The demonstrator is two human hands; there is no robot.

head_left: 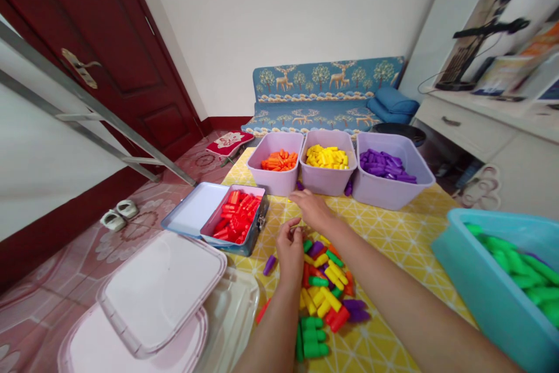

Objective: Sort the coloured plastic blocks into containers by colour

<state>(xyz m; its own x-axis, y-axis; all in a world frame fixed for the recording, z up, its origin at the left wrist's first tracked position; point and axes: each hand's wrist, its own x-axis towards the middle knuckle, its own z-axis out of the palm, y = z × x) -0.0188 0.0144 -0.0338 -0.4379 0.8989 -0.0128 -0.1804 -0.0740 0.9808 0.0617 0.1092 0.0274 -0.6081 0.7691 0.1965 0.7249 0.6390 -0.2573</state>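
My left hand is curled at the left edge of a mixed pile of coloured pieces; what its fingers hold, if anything, is hidden. Beyond it my right hand reaches over the cloth in front of the bins, fingertips down near a small yellow piece. Behind stand three lilac bins: one with orange pieces, one with yellow pieces, one with purple pieces. Red pieces fill an open metal box to the left. A single purple piece lies left of my left hand.
A turquoise bin of green pieces stands at the right. Pale lids lie stacked at the lower left. Purple pieces lie between the lilac bins. Beyond the table are a blue sofa, a stool and a metal ladder.
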